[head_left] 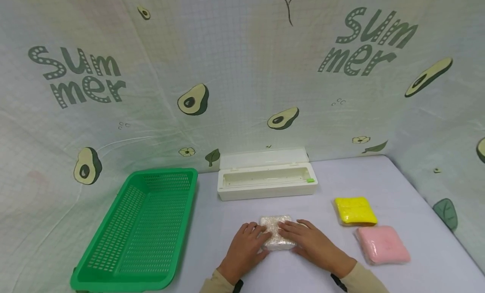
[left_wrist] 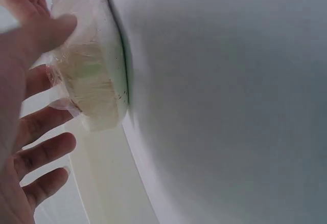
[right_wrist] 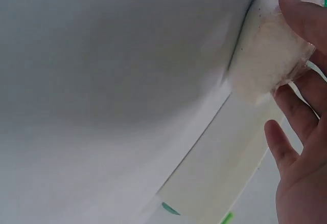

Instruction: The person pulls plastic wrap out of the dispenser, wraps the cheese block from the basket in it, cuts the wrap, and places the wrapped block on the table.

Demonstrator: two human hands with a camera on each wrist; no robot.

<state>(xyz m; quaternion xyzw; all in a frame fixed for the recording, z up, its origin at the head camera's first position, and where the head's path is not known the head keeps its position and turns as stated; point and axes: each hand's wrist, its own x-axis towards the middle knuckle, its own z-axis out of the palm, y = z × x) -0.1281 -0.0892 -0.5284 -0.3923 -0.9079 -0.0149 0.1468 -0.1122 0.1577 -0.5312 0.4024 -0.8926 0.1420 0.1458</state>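
A flat white pack wrapped in clear, shiny plastic lies on the table between the two hands. At its left side, my left hand rests fingertips on it, thumb toward the near edge. My right hand lies over the pack's right part, its fingers fairly straight. In the left wrist view, the thumb is over the wrapped pack and the other fingers are spread. From the right wrist, the thumb touches the pack while the fingers lie loosely along its other side.
A green plastic basket stands at the left. Behind the hands is a long white box with its lid raised and a small green tab. On the right lie a yellow pack and a pink pack, both in clear plastic.
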